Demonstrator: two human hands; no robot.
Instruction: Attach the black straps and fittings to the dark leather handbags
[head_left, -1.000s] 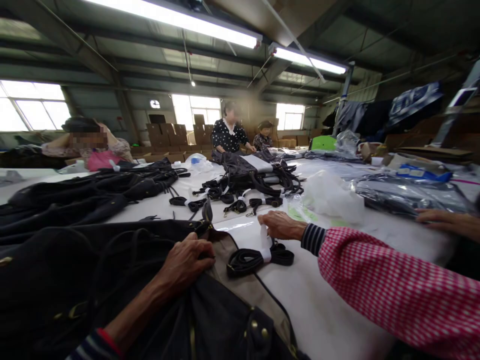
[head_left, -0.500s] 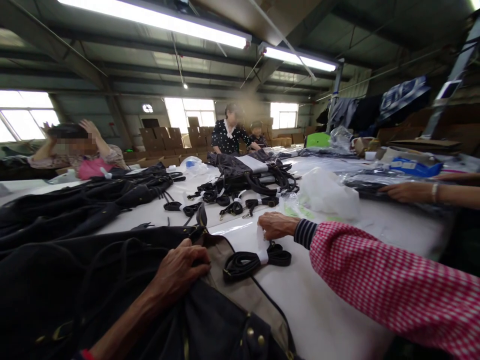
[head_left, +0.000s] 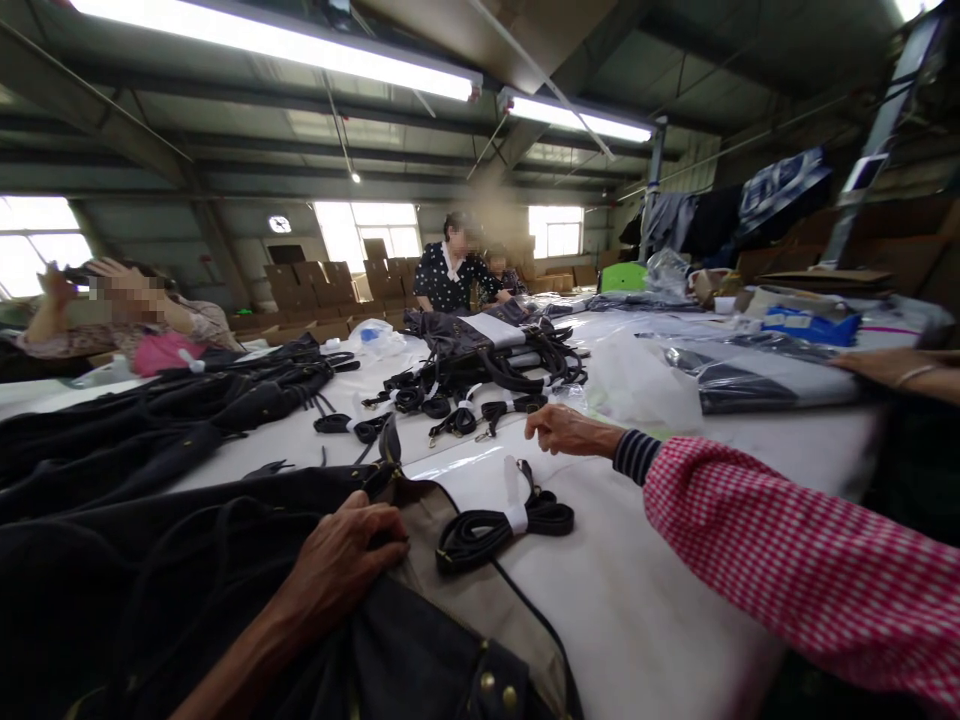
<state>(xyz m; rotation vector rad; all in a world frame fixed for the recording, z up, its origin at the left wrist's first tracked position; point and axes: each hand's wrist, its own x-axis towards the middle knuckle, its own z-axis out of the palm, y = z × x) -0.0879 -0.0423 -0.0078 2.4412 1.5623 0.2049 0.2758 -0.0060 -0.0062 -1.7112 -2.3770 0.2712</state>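
A black bag (head_left: 247,600) with brass studs and a beige lining lies in front of me. My left hand (head_left: 351,545) has its fingers curled over the bag's open edge. On the lining and the white tabletop rests a coiled black strap (head_left: 480,538), bound by a white paper band (head_left: 515,515) whose loose end sticks up. Just beyond that strap, my right hand (head_left: 571,430) hovers in a checked red-and-white sleeve, fingers curled, apart from the band and with nothing visible in them.
Banded straps (head_left: 454,415) and stacked black bags (head_left: 476,345) lie farther back. White plastic (head_left: 641,380) sits right of them. A co-worker's hand (head_left: 889,366) touches a bagged item (head_left: 757,380) at right. More black bags (head_left: 172,400) spread at left; other people stand beyond.
My right hand has let go of the paper band and moved up and right. My left hand keeps its place on the bag. At right, the co-worker's plastic-wrapped item has shifted.
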